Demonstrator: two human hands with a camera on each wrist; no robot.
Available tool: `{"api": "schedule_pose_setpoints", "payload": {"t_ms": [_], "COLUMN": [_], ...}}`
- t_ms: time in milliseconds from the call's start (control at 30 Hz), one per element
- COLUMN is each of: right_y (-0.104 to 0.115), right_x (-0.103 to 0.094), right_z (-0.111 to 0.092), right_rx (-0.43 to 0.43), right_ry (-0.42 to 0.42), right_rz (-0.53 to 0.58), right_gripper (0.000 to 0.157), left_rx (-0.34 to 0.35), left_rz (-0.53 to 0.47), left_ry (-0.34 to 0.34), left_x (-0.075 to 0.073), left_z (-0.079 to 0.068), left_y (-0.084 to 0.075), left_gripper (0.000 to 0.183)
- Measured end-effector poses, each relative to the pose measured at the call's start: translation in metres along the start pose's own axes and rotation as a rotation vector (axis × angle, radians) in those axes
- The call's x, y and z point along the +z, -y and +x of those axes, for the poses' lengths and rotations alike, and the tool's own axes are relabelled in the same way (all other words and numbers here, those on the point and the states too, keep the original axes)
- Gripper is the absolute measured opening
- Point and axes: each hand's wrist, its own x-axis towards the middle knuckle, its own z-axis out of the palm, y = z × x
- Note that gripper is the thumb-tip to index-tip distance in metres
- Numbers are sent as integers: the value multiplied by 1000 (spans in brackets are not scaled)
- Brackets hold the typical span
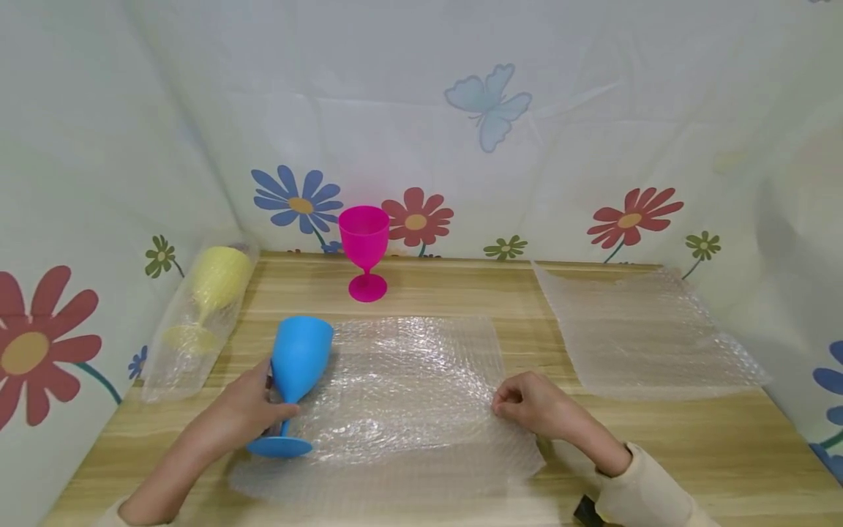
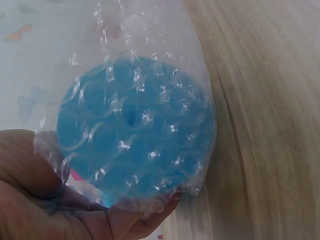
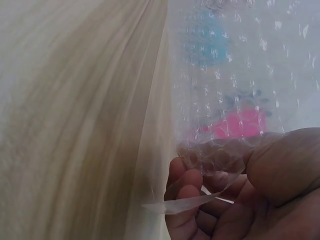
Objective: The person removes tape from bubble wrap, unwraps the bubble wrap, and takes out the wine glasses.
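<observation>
A blue goblet (image 1: 301,355) leans a little to the right over the left end of a bubble wrap sheet (image 1: 408,395) on the table. My left hand (image 1: 244,410) grips the goblet around its stem, thumb across the front. From the left wrist, the goblet's round foot (image 2: 135,130) shows through bubble wrap that lies between it and the camera. At the sheet's right edge, my right hand (image 1: 543,406) pinches the bubble wrap (image 3: 215,155) between thumb and fingers. In the right wrist view the sheet rises from the table, with blue and pink showing through.
Behind the sheet stands a magenta goblet (image 1: 364,238). A yellow goblet (image 1: 220,278) lies wrapped in bubble wrap at the left edge. Another bubble wrap sheet (image 1: 645,337) is spread at the back right. A small black object (image 1: 587,511) sits by the right sleeve. Flowered cloth walls enclose the table.
</observation>
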Motion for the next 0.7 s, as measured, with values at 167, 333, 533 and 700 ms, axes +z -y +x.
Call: {"api": "schedule_pose_setpoints", "payload": {"t_ms": [167, 333, 533, 700], "right_y": [-1, -4, -7, -9], "right_x": [1, 1, 1, 1], "right_z": [2, 3, 3, 2], "right_rx": [23, 32, 27, 37], "right_ry": [-2, -8, -15, -29], "right_rz": [-25, -28, -16, -8], "right_gripper": [8, 9, 9, 8], "left_rx": [-19, 10, 26, 72], "left_rz": [-1, 38, 95, 41], "left_ry": [14, -12, -50, -52], "left_x": [-2, 0, 0, 3], "left_z": [-2, -5, -8, -8], "left_y": [0, -1, 0, 1], "left_gripper": [105, 104, 105, 98]}}
